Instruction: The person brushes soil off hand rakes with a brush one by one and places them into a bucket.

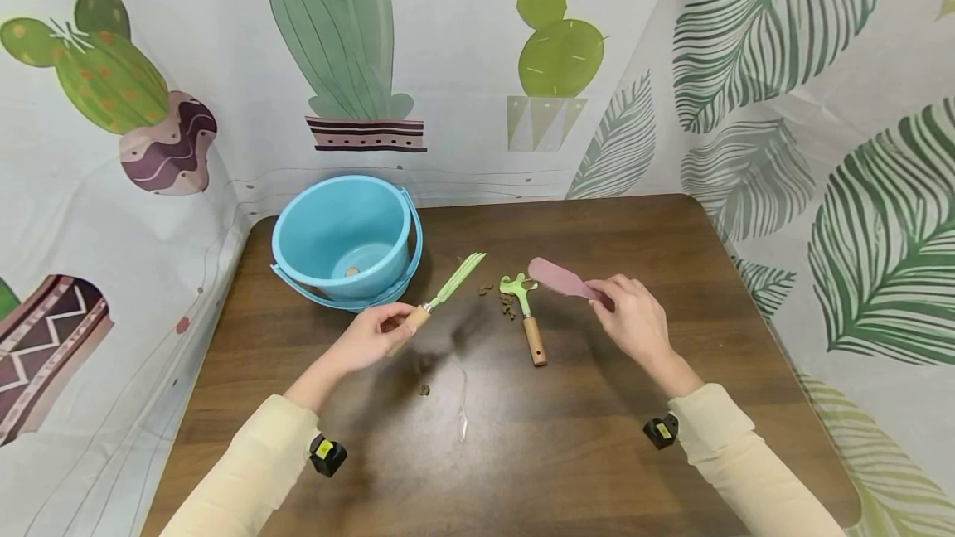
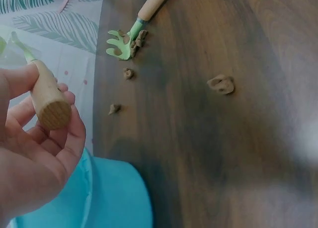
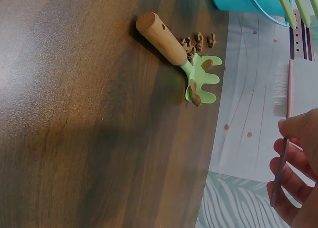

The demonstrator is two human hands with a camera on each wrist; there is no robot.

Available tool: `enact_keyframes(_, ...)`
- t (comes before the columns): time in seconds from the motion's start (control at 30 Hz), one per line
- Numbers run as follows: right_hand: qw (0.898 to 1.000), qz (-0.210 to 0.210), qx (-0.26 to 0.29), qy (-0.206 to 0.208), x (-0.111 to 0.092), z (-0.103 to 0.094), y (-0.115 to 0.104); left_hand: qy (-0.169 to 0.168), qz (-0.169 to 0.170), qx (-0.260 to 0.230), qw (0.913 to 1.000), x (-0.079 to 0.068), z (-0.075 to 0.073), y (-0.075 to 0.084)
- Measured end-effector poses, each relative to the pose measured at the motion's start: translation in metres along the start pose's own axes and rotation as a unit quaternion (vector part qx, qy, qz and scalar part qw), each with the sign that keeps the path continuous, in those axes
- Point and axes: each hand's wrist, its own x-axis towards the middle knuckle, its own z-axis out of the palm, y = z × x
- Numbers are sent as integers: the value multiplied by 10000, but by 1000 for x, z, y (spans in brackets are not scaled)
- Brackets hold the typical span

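Note:
My left hand (image 1: 373, 334) grips the wooden handle of a green garden hand fork (image 1: 458, 278), its tines pointing up and away over the table. The handle's butt end faces the left wrist camera, and the tines show at the top right of the right wrist view. My right hand (image 1: 636, 317) pinches a flat pink brush (image 1: 558, 278) by its handle; pale bristles show along one side in the right wrist view. Between the hands a green hand rake (image 1: 534, 338) with a wooden handle lies on the table. Small brown lumps (image 3: 199, 40) lie among and beside its prongs.
A light blue bucket (image 1: 409, 268) stands at the back left, close to my left hand, with a brown piece (image 1: 351, 272) inside. One brown lump (image 1: 424, 389) lies nearer the front of the dark wooden table (image 1: 597, 446). A printed cloth (image 1: 470, 65) hangs behind the table.

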Motion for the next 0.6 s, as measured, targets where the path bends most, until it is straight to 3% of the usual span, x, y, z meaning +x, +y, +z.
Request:
enact_keyframes(0.4,9992,203,52,-326,1,-9,0,502,335,1065,9925,0,-25,19)
enact_keyframes(0.6,9985,290,130,-450,2,-11,3,573,367,1386,9880,2,-40,30)
